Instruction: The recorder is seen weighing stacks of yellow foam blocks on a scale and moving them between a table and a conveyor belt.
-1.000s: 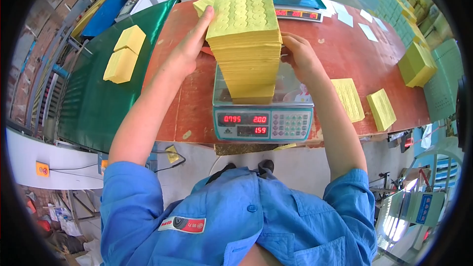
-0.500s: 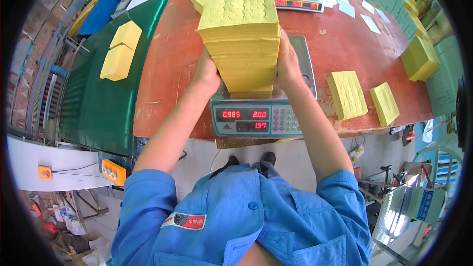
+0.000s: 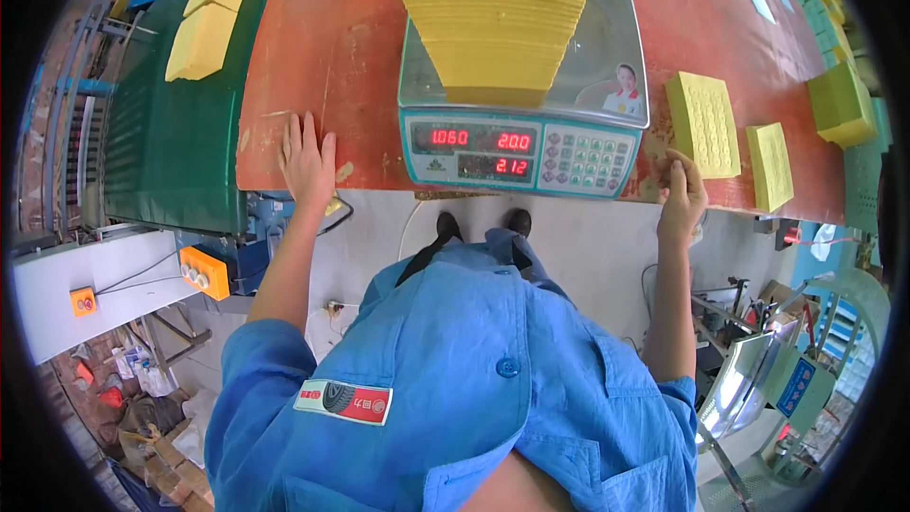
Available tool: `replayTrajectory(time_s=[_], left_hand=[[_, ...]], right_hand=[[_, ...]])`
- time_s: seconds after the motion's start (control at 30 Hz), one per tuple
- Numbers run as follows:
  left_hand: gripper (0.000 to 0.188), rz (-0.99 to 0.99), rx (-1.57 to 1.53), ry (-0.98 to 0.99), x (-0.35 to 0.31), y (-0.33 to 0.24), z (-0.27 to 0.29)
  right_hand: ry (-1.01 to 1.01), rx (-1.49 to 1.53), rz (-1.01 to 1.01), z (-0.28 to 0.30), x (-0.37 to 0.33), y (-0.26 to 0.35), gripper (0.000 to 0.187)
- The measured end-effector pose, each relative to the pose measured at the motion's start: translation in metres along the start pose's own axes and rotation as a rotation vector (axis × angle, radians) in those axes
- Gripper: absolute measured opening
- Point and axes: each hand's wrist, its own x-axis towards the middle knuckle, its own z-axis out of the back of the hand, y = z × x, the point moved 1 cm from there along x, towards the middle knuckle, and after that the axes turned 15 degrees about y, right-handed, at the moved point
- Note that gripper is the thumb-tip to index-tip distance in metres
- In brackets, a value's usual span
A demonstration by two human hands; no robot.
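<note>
A tall stack of yellow sheets [image 3: 498, 19] stands on the pan of a digital scale [image 3: 521, 147] with red lit digits, at the near edge of a red-brown table [image 3: 322, 57]. My left hand [image 3: 305, 163] lies flat on the table edge, left of the scale, fingers spread and holding nothing. Over at the table edge just right of the scale, my right hand [image 3: 682, 194] rests with curled fingers, close to a small yellow sheet pile [image 3: 703, 123]. Neither hand touches the stack.
A second yellow pile [image 3: 770, 163] and a thicker block [image 3: 842, 102] lie to the right. A green conveyor [image 3: 161, 133] on the left carries two yellow stacks [image 3: 209, 14]. An orange button box [image 3: 204, 270] hangs below it. Machinery stands at lower right.
Both hands let go of the stack's sides and dropped back to the table's near edge. The view has moved closer to the scale, whose reading has risen.
</note>
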Motion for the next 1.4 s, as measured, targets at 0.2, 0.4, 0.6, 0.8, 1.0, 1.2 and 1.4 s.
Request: replayTrajectory(time_s=[0.2,0.4,0.6,0.8,1.0,1.2,1.4], left_hand=[[0.059,0.015,0.028,0.016,-0.007,0.002,-0.004],[0.058,0.025,0.03,0.014,-0.008,0.004,-0.006],[0.059,0.016,-0.017,0.018,-0.008,0.006,-0.006],[0.053,0.03,-0.563,0.109,0.019,0.013,0.021],[0.039,-0.22,-0.975,-0.123,0.016,-0.071,0.17],[0.047,-1.002,-0.826,-0.338,0.012,-0.176,0.292],[0.061,-0.986,-0.286,-0.069,0.051,-0.226,0.321]], right_hand=[[-0.093,-0.203,0.07,-0.012,0.0,-0.027,0.019],[-0.118,-0.194,0.067,-0.014,-0.004,-0.023,0.019],[-0.134,-0.2,0.084,-0.015,-0.005,-0.023,0.02],[-0.159,-0.22,0.085,-0.015,-0.002,-0.026,0.019],[-0.164,-0.248,0.142,-0.02,0.003,-0.019,0.016],[-0.137,-0.291,0.161,-0.01,-0.002,-0.026,0.014],[-0.077,-0.312,0.253,-0.008,-0.009,-0.029,0.014]])
